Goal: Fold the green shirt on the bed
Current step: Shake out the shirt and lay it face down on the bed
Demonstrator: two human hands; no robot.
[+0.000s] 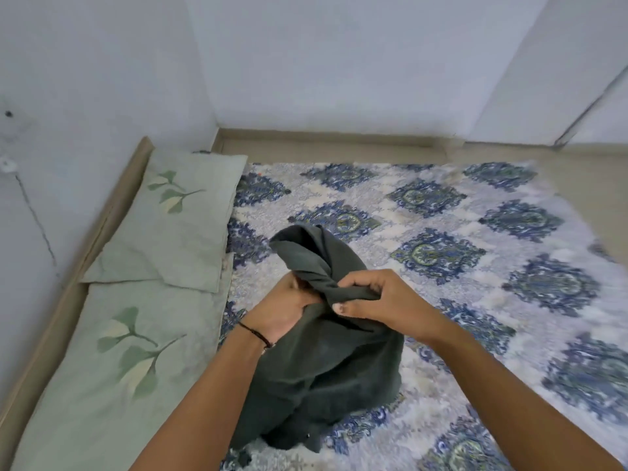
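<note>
Bunched dark green cotton shirt (pixel 326 365) held above blue-patterned bed (pixel 475 300); left hand (pixel 289 311) fingers clamped on its gathered top; right hand (pixel 377 300) fingers clamped beside; lower folds rest on bed.

The bed (pixel 441 212) carries a blue-patterned cover. Two pale green pillows (pixel 170 219) with leaf prints lie along its left edge. The bunched dark green shirt (pixel 326 375) rests near centre.

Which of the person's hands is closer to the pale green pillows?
Left. The left hand clutches the green shirt on the side nearest the pillows; the right hand grips it farther away.
</note>
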